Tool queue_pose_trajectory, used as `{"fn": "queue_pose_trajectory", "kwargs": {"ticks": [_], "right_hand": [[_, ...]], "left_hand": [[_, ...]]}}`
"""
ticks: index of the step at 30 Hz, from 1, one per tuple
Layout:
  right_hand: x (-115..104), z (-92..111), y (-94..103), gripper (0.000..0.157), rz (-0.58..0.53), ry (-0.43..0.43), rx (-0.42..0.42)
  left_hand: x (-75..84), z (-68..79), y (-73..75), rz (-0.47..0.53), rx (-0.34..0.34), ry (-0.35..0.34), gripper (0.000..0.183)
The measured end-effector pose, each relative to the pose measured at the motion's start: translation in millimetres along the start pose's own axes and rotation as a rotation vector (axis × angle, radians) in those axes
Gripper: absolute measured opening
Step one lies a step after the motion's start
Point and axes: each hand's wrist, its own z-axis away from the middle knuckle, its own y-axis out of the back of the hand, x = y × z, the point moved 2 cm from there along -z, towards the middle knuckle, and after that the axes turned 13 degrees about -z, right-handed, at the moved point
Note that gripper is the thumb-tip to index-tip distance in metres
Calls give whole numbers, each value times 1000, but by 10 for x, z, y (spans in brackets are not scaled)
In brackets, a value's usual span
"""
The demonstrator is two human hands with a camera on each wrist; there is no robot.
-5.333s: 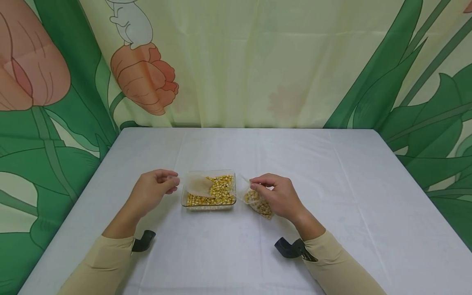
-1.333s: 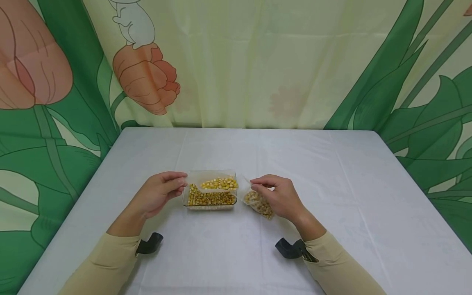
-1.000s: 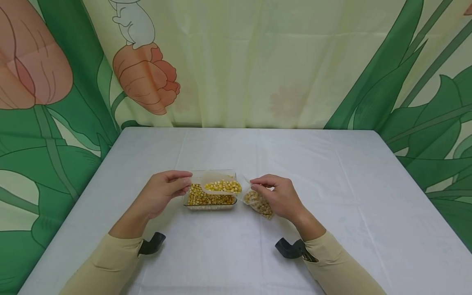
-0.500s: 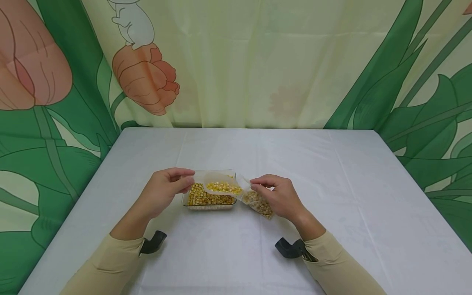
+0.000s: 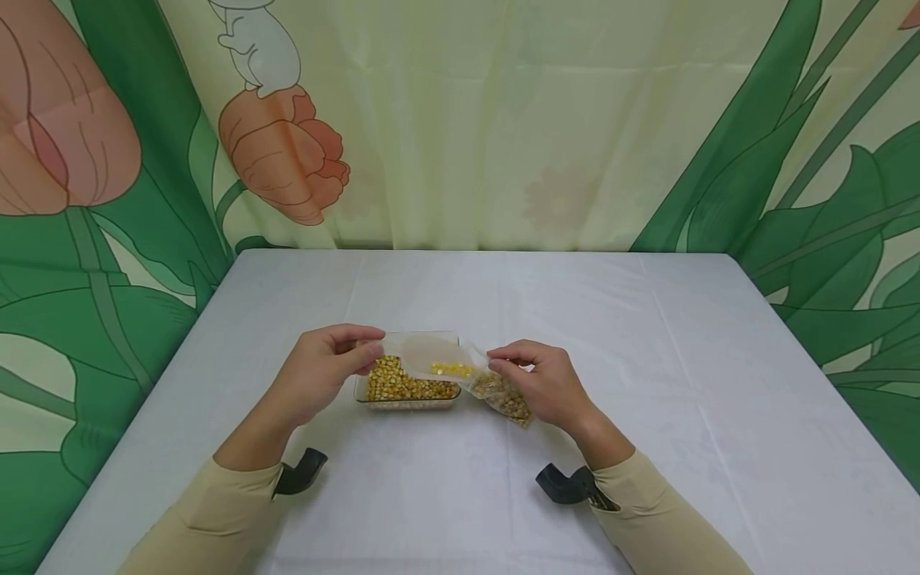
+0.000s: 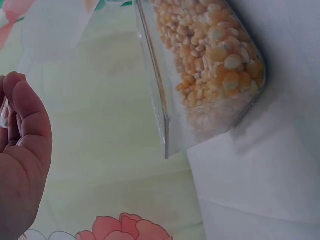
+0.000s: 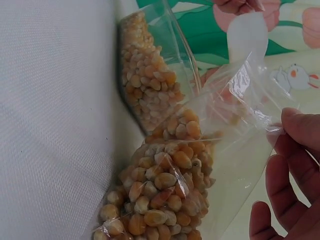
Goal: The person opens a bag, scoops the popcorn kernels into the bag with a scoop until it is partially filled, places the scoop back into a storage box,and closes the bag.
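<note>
My left hand (image 5: 316, 371) pinches the handle end of a translucent white scoop (image 5: 424, 351), which is tilted down to the right above a clear rectangular container (image 5: 408, 406). A few yellow corn kernels (image 5: 451, 369) remain near the scoop's right end, which overlaps the mouth of a clear plastic bag (image 7: 235, 105). My right hand (image 5: 542, 379) pinches the bag's upper edge between thumb and index finger. Corn kernels (image 7: 160, 200) fill the bag's lower part, which rests on the table. More corn (image 6: 200, 65) lies in the container.
A white cloth covers the table (image 5: 611, 319). Behind it hangs a curtain (image 5: 460, 120) printed with leaves, flowers and a rabbit. Black wrist mounts (image 5: 300, 473) stick out beside both sleeves, low over the cloth.
My left hand has moved right and lifted slightly, tilting the scoop from the container toward the bag. Most kernels have slid off the scoop. My right hand has stayed in place.
</note>
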Motion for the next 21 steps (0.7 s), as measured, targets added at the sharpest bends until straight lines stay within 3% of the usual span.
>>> {"fn": "queue_pose_trajectory", "kwargs": {"ticks": [14, 21], "right_hand": [[-2, -3, 4, 13, 2, 7, 2], [-1, 0, 6, 13, 11, 9, 0]], "left_hand": [[57, 41, 45, -42, 9, -28, 30], [29, 36, 144, -51, 34, -67, 31]]}}
